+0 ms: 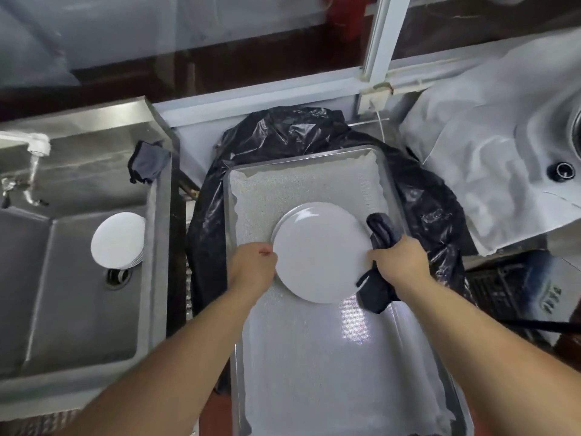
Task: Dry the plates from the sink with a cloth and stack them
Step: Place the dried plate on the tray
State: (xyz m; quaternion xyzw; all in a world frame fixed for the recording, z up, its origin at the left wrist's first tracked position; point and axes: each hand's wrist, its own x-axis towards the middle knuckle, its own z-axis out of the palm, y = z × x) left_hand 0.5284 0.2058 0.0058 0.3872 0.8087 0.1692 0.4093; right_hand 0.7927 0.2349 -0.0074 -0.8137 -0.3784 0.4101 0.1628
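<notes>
Holding: a white plate (pixel 319 253) is gripped at its two opposite edges above a metal tray (pixel 234 215) lined with a pale mesh mat.
Left hand: the left hand (pixel 253 265) is curled on the plate's near-left rim, its fingers mostly hidden under the rim.
Right hand: the right hand (pixel 401 262) is closed round a dark cloth (pixel 382 232), with the plate's right rim pinched against it; the grip on the rim is partly hidden.
Stack: another plate's rim (pixel 278 223) is seen just beyond the held plate, touching or nearly so; contact cannot be told.
Remaining plates: a small pile of white plates (pixel 118 240) is leaned in the steel sink (pixel 78 309), well left of the tray.
Risk, slip: a damp rim held only at its edges could be lost, judged likeliest on the cloth side.
Risk, chipping: a tilted lowering could knock the plate beneath.
Risk, cloth: a hanging fold could be trapped between the plates.
Risk, tray: the tray is rested on a black bag (pixel 424 199), so rocking is possible.
</notes>
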